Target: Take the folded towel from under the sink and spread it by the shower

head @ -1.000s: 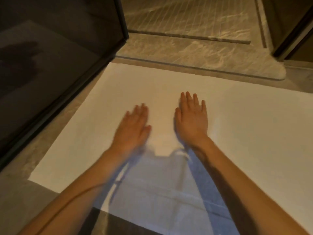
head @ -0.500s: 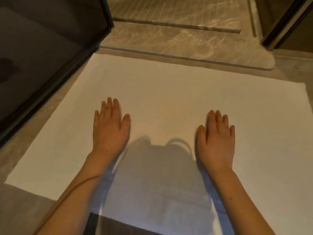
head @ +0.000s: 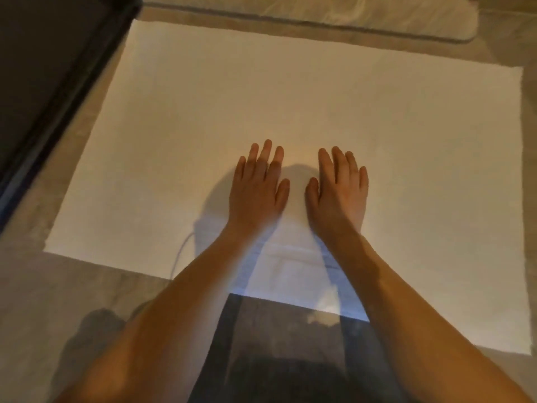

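Towel [head: 290, 97] lies fully unfolded and flat on the floor [head: 35, 301], its far edge just short of the shower threshold [head: 319, 21] and its left edge beside the dark glass panel [head: 43, 68]. No folds or bunching are visible across the open area; the near edge is partly hidden behind your forearms and the shadow they cast.

Your left hand [head: 257, 190] and right hand [head: 337, 190] rest palm-down near the middle of the towel, side by side and close together. Both are spread flat with fingers extended, gripping nothing.

Assessment: the step in hand appears to be smoothing, and the task looks nearly complete.

Recommendations for finishing well:
- Sweep from the centre out toward the edges, one hand to each side, so any slack is pushed off the cloth instead of gathered.
- Keep palms flat and pressure light; heavy pressure is likely to drag the whole towel across the smooth floor.
- Check the near edge and both near corners, which cannot be confirmed flat from this view.
- Leave the far edge parallel to the threshold.
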Demonstrator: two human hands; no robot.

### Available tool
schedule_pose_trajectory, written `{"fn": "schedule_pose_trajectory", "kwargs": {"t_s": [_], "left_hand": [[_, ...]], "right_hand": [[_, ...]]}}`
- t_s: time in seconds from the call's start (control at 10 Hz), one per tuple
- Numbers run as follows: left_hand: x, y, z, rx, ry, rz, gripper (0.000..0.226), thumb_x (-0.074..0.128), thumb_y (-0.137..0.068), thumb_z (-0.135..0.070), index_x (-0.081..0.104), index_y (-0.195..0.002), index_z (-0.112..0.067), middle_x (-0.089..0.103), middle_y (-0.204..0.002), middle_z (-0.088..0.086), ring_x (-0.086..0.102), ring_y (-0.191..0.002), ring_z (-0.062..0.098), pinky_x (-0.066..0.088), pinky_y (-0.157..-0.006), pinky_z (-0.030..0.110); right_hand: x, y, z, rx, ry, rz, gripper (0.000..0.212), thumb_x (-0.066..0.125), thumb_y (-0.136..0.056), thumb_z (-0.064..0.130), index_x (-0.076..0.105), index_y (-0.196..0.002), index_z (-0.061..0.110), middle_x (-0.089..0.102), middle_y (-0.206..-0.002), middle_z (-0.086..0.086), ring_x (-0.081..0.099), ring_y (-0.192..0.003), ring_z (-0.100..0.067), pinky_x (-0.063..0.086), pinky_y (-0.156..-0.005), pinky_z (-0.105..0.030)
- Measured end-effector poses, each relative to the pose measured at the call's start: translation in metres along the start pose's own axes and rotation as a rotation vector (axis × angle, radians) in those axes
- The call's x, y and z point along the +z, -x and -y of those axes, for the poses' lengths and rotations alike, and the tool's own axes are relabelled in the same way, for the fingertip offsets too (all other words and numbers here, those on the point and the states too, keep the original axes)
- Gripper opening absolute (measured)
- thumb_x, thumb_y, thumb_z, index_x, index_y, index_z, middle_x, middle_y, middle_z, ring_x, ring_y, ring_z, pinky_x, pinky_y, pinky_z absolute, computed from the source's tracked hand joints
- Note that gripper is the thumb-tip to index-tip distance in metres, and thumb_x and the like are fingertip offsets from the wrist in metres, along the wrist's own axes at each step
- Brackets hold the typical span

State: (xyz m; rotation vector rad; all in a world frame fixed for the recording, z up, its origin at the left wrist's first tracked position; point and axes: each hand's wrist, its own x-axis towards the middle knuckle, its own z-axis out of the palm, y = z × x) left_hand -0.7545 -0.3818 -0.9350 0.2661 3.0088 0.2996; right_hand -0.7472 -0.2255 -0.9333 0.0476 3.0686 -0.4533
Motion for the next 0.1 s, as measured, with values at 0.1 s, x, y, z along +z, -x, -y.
{"fn": "schedule_pose_trajectory", "kwargs": {"t_s": [0.1], "left_hand": [[-0.0372,-0.0111,0.0034,0.002,0.037,0.187,0.057,0.037,-0.099,-0.037,0.028,-0.151,-0.014,0.025,-0.158,0.012,0.022,-0.145,0.029,0.022,-0.115,0.042]], "right_hand": [[-0.0322,-0.0065,0.0068,0.019,-0.086,0.147,0.052,0.04,-0.1,0.033,0.035,-0.148,0.013,0.032,-0.155,-0.011,0.024,-0.144,-0.029,0.02,-0.117,-0.045]]}}
